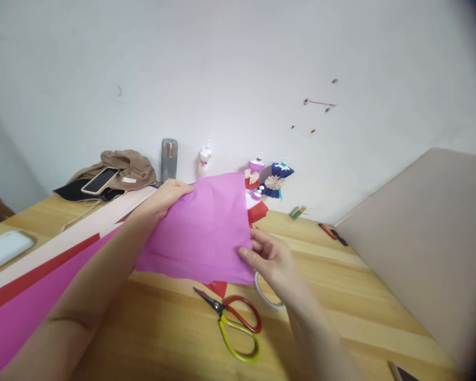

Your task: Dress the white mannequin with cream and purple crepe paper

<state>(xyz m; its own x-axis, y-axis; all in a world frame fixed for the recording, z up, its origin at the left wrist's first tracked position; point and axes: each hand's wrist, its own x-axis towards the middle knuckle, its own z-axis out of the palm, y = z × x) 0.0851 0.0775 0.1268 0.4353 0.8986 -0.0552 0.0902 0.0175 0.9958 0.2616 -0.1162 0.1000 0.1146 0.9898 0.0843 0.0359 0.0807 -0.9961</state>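
A purple-pink sheet of paper is held up over the table between both hands. My left hand pinches its upper left edge, fingers closed. At the right edge, my right hand grips the sheet between thumb and fingers. Below the sheet lie scissors with one red and one yellow handle, blades pointing left. A roll of white tape rests partly hidden behind my right hand. Red paper shows behind the sheet, and a small red piece peeks out under its lower edge.
Along the wall stand a grey flask, a white figure and small paper-dressed figures. Long pink and red paper strips lie left, near a phone, brown cloth and a white power bank. A partition bounds the right.
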